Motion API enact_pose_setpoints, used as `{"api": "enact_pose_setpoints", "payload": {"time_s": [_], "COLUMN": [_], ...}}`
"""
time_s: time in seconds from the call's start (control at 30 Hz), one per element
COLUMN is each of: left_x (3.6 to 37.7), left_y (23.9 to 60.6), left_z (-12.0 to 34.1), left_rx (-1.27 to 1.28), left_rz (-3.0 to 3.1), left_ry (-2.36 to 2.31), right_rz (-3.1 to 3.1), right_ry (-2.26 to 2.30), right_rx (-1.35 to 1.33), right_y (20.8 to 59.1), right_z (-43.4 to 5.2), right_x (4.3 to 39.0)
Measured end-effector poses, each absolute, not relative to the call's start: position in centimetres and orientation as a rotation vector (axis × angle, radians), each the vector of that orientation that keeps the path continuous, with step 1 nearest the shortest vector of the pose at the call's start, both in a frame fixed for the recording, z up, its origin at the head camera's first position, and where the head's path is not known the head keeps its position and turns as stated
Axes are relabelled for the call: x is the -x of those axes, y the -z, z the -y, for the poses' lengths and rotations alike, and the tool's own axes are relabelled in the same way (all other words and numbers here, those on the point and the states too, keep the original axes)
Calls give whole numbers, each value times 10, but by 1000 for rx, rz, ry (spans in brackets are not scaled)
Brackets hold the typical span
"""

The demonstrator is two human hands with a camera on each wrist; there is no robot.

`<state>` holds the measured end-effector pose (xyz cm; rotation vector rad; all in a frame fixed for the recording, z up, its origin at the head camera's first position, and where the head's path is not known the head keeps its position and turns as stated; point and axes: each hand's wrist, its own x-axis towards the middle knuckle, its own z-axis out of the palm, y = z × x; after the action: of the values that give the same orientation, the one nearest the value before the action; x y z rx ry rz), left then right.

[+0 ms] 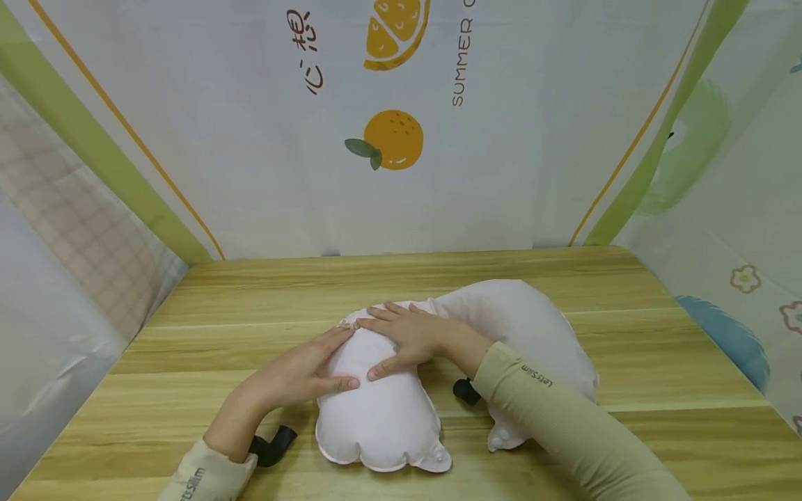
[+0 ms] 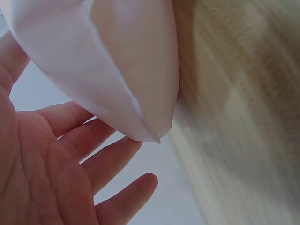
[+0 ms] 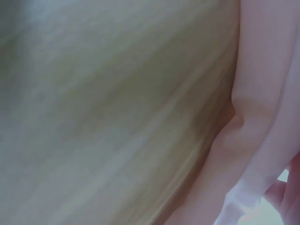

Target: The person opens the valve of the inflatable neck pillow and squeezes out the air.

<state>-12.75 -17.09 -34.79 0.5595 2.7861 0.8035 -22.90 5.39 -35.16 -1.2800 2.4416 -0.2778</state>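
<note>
— Where was the pillow when we looked?

— We saw the pale pink inflatable neck pillow lying on the wooden table, near the front edge and a little right of the middle. It curved in a U, one lobe pointing toward us and the other running off under the right sleeve.

— And our hands?

— Our left hand lay against the left flank of the near lobe, fingers straight, thumb across the top. Our right hand lay flat on the top of that same lobe, fingers spread. Neither grip closed round anything; both were wide and pressing on the fabric. The fingertips of the two hands nearly met at the far end of the lobe.

— Did the wrist views add much?

— In the left wrist view we saw the open palm with a corner of the pillow just above the fingers. The right wrist view was blurred: wood grain and pink fabric, little else.

— Anything holding something?

— We saw no container. Beyond the table hung printed cloth with an orange on it.
</note>
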Motion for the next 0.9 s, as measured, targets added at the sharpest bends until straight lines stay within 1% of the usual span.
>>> {"api": "enact_pose_setpoints", "payload": {"time_s": [0.9], "left_x": [128], "left_y": [350], "left_z": [172], "left_rx": [-579], "left_rz": [-2769], "left_ry": [-807], "right_rz": [-2440], "right_ry": [260], "right_rx": [1286], "right_y": [359], "right_z": [-53], "right_x": [230]}}
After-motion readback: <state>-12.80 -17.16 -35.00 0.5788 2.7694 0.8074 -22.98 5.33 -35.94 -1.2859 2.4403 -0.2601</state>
